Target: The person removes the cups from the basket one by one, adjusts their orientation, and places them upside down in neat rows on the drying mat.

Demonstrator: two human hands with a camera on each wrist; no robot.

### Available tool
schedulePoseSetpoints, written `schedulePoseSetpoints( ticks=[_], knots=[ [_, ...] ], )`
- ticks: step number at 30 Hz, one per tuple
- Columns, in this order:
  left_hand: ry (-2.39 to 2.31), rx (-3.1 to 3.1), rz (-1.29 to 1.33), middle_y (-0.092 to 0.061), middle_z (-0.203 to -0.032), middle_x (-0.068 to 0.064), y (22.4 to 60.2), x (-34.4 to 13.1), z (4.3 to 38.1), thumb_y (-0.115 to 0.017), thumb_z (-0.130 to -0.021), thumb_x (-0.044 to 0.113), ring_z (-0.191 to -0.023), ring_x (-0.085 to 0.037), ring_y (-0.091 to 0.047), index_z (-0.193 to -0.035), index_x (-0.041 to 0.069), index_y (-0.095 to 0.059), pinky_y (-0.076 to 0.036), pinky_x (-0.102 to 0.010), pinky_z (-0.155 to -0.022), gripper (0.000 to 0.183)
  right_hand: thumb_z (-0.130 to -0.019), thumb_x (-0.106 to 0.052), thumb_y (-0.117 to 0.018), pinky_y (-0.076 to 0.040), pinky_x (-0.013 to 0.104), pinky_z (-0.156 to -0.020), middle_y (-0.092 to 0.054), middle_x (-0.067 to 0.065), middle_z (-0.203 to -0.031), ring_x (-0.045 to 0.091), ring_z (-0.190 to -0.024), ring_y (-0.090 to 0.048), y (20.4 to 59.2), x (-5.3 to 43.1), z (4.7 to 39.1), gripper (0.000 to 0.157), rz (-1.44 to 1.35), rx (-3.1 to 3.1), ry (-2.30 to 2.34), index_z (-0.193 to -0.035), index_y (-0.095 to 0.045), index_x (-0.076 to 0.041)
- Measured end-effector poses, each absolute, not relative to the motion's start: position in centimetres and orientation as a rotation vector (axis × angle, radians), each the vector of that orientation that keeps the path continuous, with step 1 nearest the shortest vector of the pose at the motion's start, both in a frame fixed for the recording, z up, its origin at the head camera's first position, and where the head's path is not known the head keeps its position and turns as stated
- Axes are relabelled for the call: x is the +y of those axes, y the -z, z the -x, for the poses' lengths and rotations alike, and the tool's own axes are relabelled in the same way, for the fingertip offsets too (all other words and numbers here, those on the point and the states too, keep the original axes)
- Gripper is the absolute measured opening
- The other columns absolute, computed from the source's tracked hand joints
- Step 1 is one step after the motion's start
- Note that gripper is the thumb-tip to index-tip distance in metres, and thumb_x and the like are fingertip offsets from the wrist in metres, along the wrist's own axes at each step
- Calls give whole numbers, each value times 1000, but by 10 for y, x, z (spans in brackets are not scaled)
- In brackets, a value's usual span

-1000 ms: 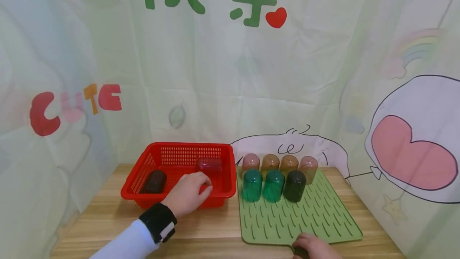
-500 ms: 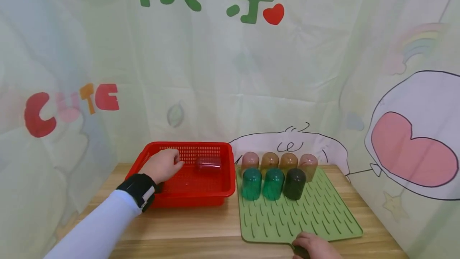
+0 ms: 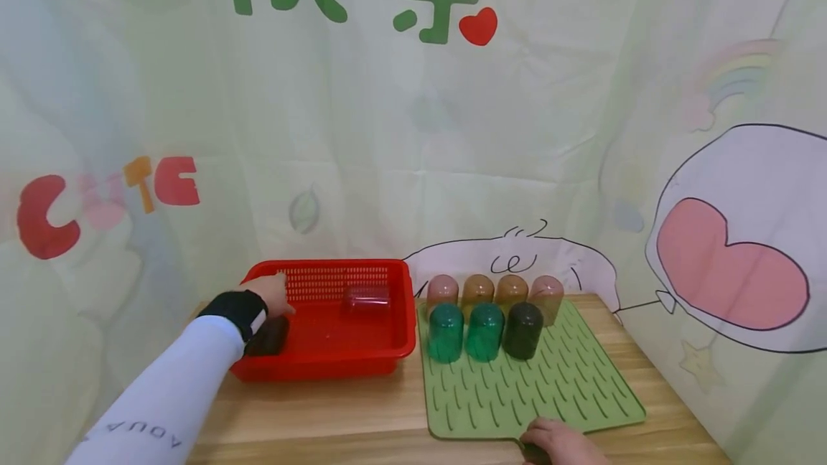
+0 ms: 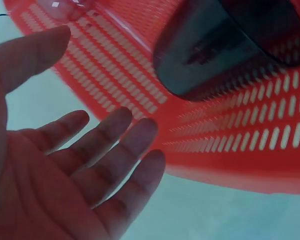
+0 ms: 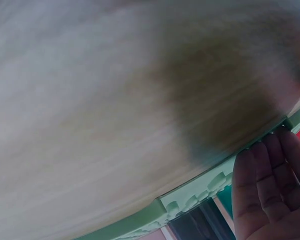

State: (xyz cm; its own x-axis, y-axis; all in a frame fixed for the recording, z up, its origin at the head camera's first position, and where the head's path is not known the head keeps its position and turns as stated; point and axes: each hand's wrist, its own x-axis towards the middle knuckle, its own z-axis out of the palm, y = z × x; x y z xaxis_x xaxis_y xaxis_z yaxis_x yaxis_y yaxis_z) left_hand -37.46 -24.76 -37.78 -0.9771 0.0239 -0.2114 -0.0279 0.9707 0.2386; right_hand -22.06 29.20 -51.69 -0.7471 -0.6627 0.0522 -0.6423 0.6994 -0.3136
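My left hand hovers over the left side of the red plastic basket, fingers spread and nothing held. A dark tumbler lies on its side in the basket, just beyond the fingertips in the left wrist view. Farther right in the basket lies a clear, pinkish tumbler. My right hand is at the front edge of the green drying mat. Its fingers lie over the mat's dark front tab, with the thumb on the near side. In the right wrist view, the fingertips meet the mat's edge.
Upside-down tumblers stand on the mat's back left: two green ones and a black one in front, several pink and amber ones behind. A printed curtain hangs behind the wooden table.
My left hand has moved left, from the basket's front middle to its left side by the dark tumbler. The right hand stays at the mat's edge. The head view has shifted slightly.
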Motion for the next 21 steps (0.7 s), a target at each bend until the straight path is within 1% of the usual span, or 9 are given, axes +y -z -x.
schedulePoseSetpoints(
  ticks=[1, 3, 5, 8, 10, 15, 21],
  knots=[
    [-368, 2883, 27, -54, -141, -31, 379, -249, 375, -84, -82, 32, -106, -39, -59, -148, -9, -40, -45, -66, -105, 90, -92, -38, -73, -55, 25, -74, -66, -4, -100, 1, -91, -60, 518, 293, 221, 34, 1092, 2833, 484, -108, -73, -7],
    [-389, 2852, 66, -63, -130, -26, 380, -251, 376, -86, -79, 33, -97, -34, -60, -142, -5, -49, -50, -63, -99, 82, -92, -39, -73, -55, 25, -74, -66, -3, -100, 1, -91, -60, 519, 294, 223, 36, 1108, 2829, 475, -108, -73, -7],
    [-409, 2827, 85, -68, -114, -19, 381, -253, 374, -87, -78, 32, -89, -31, -60, -131, -2, -58, -55, -57, -90, 70, -92, -42, -73, -55, 25, -75, -66, -2, -101, 1, -91, -60, 520, 294, 223, 39, 1127, 2827, 465, -108, -72, -6],
    [-449, 2804, 119, -70, -99, -11, 380, -253, 369, -86, -80, 28, -84, -28, -60, -117, 2, -65, -56, -48, -81, 51, -92, -44, -72, -55, 25, -75, -66, -1, -101, 1, -91, -61, 520, 294, 224, 41, 1161, 2830, 449, -109, -72, -6],
    [-485, 2786, 136, -69, -97, -11, 377, -250, 366, -85, -82, 26, -84, -29, -60, -114, 3, -66, -56, -45, -78, 44, -92, -45, -72, -56, 25, -75, -66, -1, -101, 1, -92, -61, 521, 294, 224, 42, 1155, 2834, 443, -109, -72, -7],
    [-532, 2763, 171, -67, -98, -14, 374, -244, 359, -82, -84, 24, -86, -32, -59, -111, 4, -67, -55, -43, -77, 37, -91, -46, -72, -56, 26, -75, -67, -2, -101, 2, -91, -61, 520, 295, 223, 41, 1122, 2858, 431, -108, -73, -8],
    [-417, 2789, 85, -67, -89, -10, 381, -243, 357, -81, -85, 20, -81, -29, -59, -96, 8, -74, -51, -39, -71, 17, -91, -44, -73, -56, 26, -76, -66, -4, -101, 2, -92, -61, 519, 294, 222, 39, 1062, 2856, 430, -108, -73, -9]
  ],
)
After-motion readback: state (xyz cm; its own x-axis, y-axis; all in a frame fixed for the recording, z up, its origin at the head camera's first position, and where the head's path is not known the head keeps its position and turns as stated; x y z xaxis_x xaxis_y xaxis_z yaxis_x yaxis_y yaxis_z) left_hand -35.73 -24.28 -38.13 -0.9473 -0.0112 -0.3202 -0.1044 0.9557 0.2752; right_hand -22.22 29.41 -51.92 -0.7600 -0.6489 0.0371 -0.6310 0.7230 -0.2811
